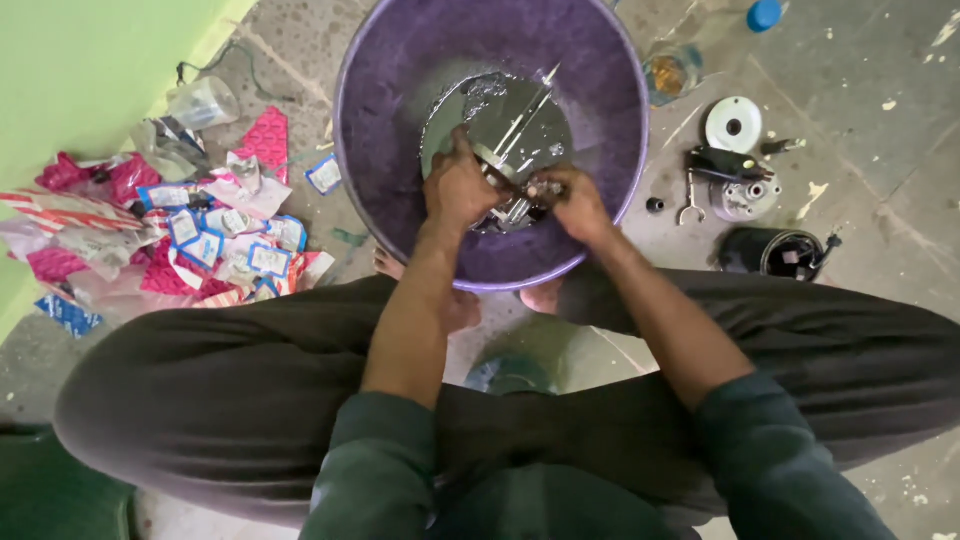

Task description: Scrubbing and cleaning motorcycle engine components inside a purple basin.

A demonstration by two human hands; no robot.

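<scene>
Purple basin (400,60) holds shallow liquid. Left hand (456,188) fingers curled around metal part (508,180); right hand (575,203) pinches its 4 o'clock end. Long axis: 1 to 7 o'clock.

Soft even daylight, glare on the liquid (505,120), wide-angle edge distortion.

The basin (620,110) sits on the floor (880,60) just before the person's knees, and both hands, the left hand (458,187) and the right hand (577,203), are down inside it, touching a metal part (510,150) in the liquid. Left of the basin lies a heap of torn packets (190,235). To its right lie a disc (734,124), a housing (742,195) and a cylinder (775,252).
</scene>
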